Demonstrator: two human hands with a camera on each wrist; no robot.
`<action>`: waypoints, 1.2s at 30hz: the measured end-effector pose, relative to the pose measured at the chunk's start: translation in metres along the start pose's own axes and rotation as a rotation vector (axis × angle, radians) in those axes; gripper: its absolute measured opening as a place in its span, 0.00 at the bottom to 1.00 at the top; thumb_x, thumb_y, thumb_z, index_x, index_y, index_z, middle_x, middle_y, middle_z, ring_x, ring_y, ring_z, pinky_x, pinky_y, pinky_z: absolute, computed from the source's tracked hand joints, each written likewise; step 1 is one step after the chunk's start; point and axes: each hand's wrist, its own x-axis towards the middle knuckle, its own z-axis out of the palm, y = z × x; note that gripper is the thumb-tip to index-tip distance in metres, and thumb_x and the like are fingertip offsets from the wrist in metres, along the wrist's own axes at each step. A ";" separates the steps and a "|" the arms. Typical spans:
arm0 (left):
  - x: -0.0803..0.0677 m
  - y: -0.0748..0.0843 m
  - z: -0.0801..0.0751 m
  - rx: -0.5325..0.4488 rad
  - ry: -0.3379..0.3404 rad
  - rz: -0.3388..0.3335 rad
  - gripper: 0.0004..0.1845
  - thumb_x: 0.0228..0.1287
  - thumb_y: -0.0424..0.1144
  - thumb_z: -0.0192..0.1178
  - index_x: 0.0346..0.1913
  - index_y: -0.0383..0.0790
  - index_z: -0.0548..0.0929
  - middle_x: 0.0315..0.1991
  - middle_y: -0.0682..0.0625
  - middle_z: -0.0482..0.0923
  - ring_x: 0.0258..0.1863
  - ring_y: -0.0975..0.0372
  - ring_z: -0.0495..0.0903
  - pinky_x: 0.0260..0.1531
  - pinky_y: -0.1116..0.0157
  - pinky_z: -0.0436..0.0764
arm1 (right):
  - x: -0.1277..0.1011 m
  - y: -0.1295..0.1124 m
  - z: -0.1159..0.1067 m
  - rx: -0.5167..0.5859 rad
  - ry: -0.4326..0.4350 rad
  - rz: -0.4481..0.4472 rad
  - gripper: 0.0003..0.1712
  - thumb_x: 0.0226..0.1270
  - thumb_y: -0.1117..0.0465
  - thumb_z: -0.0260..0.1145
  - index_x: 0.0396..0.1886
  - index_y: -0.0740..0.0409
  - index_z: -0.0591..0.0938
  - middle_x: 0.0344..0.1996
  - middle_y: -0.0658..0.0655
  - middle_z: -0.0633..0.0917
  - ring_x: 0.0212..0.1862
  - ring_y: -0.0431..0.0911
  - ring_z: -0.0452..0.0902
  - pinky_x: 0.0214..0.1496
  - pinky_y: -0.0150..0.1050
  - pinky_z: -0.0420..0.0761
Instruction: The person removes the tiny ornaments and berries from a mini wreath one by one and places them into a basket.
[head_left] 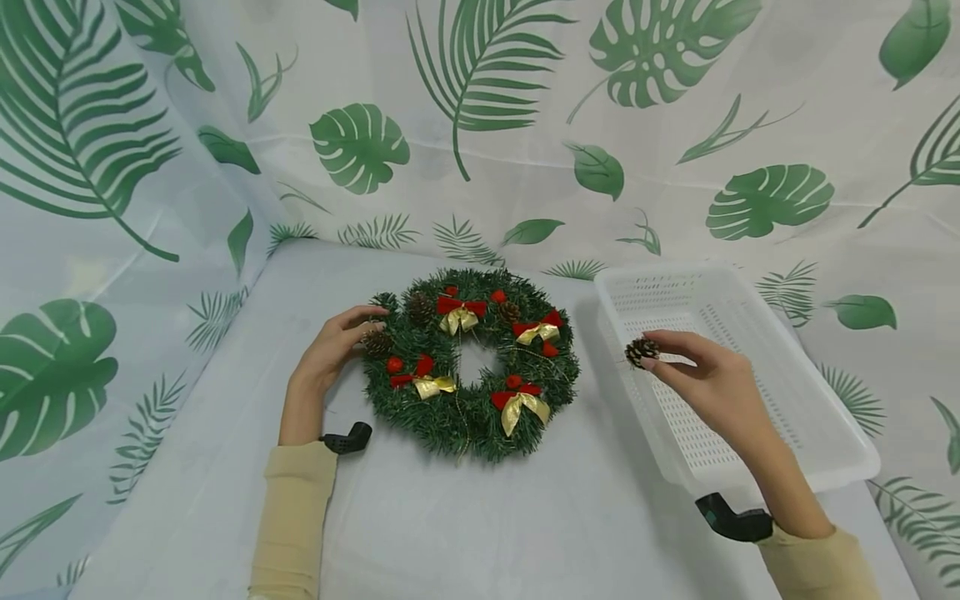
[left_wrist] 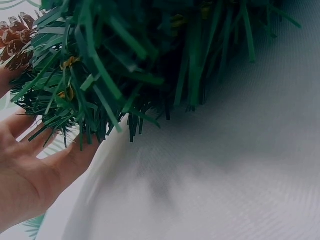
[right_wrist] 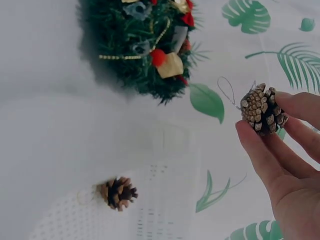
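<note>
A green Christmas wreath (head_left: 420,425) lies on the white table, trimmed with red-and-gold bows, red berries and pine cones. At its left edge my left hand (head_left: 330,346) grips the greenery, fingers on both sides beside an attached pine cone (left_wrist: 17,40). In the left wrist view the fingertips are partly hidden by the needles. Over the left rim of a white plastic basket (head_left: 693,425), my right hand (head_left: 712,387) pinches a pine cone (right_wrist: 262,110) between thumb and fingers. A thin wire loop sticks out of this cone. Another pine cone (right_wrist: 119,193) lies in the basket.
The perforated basket stands on the right side of the table (head_left: 480,525), under my right forearm. Behind and to the left hangs a white curtain (head_left: 510,192) printed with green leaves. Each wrist wears a black camera mount (head_left: 348,437).
</note>
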 end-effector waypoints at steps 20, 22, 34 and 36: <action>0.001 0.000 0.000 0.002 0.000 0.000 0.22 0.77 0.43 0.59 0.69 0.41 0.77 0.79 0.49 0.60 0.67 0.49 0.68 0.66 0.44 0.68 | 0.001 0.016 -0.019 -0.097 0.005 0.108 0.22 0.67 0.67 0.73 0.60 0.65 0.84 0.48 0.27 0.80 0.50 0.18 0.76 0.48 0.15 0.76; 0.001 -0.001 0.000 0.003 0.000 -0.003 0.22 0.77 0.43 0.59 0.69 0.41 0.77 0.79 0.49 0.60 0.66 0.49 0.68 0.66 0.44 0.68 | 0.001 0.017 -0.021 -0.108 0.005 0.126 0.22 0.68 0.66 0.73 0.60 0.64 0.84 0.48 0.26 0.80 0.50 0.17 0.76 0.47 0.14 0.76; 0.000 0.000 0.000 -0.003 0.000 -0.007 0.23 0.77 0.43 0.60 0.69 0.41 0.77 0.79 0.49 0.60 0.68 0.48 0.67 0.68 0.43 0.67 | 0.005 0.028 -0.031 -0.219 -0.010 0.173 0.22 0.68 0.60 0.74 0.60 0.60 0.85 0.44 0.29 0.80 0.45 0.15 0.73 0.45 0.11 0.73; 0.000 0.001 0.000 -0.002 0.000 -0.007 0.23 0.77 0.43 0.60 0.69 0.41 0.77 0.79 0.49 0.60 0.68 0.48 0.67 0.68 0.43 0.67 | 0.006 0.030 -0.032 -0.238 -0.016 0.176 0.22 0.68 0.59 0.74 0.60 0.60 0.85 0.45 0.38 0.84 0.45 0.14 0.72 0.45 0.11 0.72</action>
